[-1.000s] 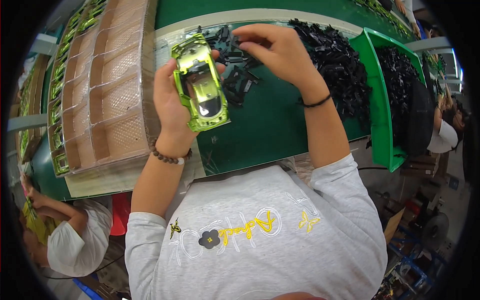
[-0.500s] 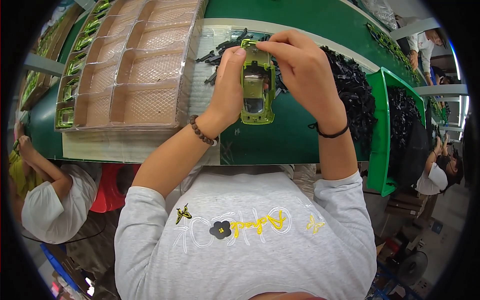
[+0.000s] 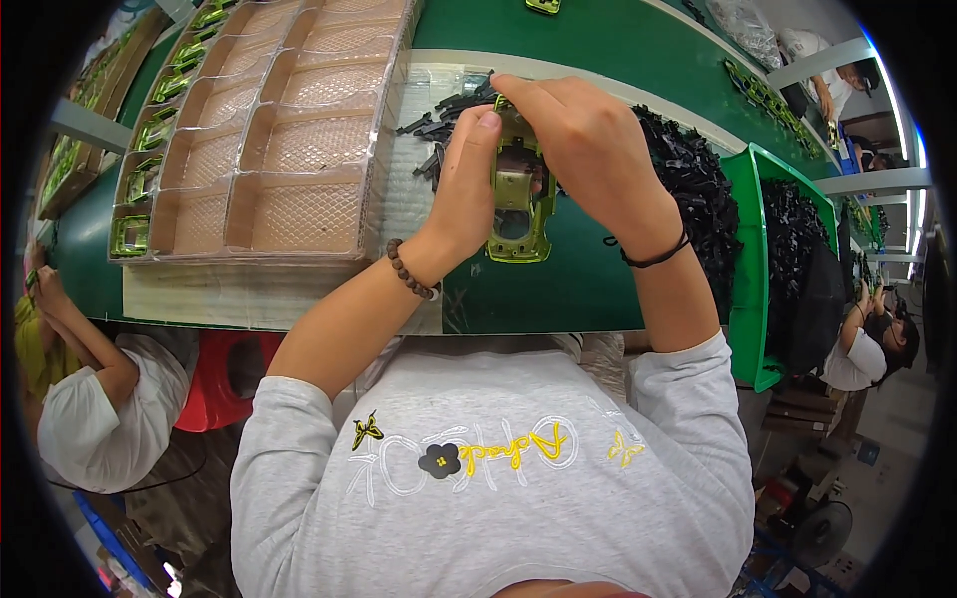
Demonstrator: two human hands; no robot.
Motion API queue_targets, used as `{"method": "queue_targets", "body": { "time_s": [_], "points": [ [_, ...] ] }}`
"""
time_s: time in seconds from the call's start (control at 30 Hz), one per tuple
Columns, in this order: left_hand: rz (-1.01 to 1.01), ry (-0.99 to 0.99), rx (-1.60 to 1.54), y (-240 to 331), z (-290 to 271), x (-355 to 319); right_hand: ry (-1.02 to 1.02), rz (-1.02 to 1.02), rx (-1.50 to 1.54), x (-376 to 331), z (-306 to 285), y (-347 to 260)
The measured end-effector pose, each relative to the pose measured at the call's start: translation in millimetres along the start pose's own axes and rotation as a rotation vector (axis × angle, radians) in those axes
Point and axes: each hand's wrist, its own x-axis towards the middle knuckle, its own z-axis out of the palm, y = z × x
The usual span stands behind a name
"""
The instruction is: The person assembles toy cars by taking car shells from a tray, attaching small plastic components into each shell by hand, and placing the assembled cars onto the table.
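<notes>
A translucent green toy car body shell is held lengthwise over the green work surface, its windows showing the surface beneath. My left hand grips its left side, thumb along the edge near the far end. Bent over that far end is my right hand, its fingers closed on the shell and covering much of its upper right part. Whether a small part is pinched under those fingertips is hidden. Slim black plastic parts lie scattered behind my left hand.
At left stands a clear compartmented tray, with green shells in its left column. A heap of black parts and a green bin lie at right. Another green shell sits on the far green belt. Co-workers sit both sides.
The toy car shell has come slightly nearer to me. My right hand has turned over its far end, hiding more of it. Another green shell has appeared at the top edge.
</notes>
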Motion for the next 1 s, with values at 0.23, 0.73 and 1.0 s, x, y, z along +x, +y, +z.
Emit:
{"method": "queue_targets", "body": {
  "time_s": [0.23,0.73,1.0],
  "points": [
    [-0.045,-0.012,-0.086,1.5,-2.0,-0.4,0.025,-0.008,0.042,-3.2,7.2,4.2],
    [0.011,0.008,-0.008,10.4,7.0,-6.8,-0.235,0.292,0.530,0.7,-12.1,26.7],
    [0.097,0.163,0.428,7.7,-3.2,2.2,-0.111,0.185,0.455,0.9,-2.7,14.4]
  ]
}}
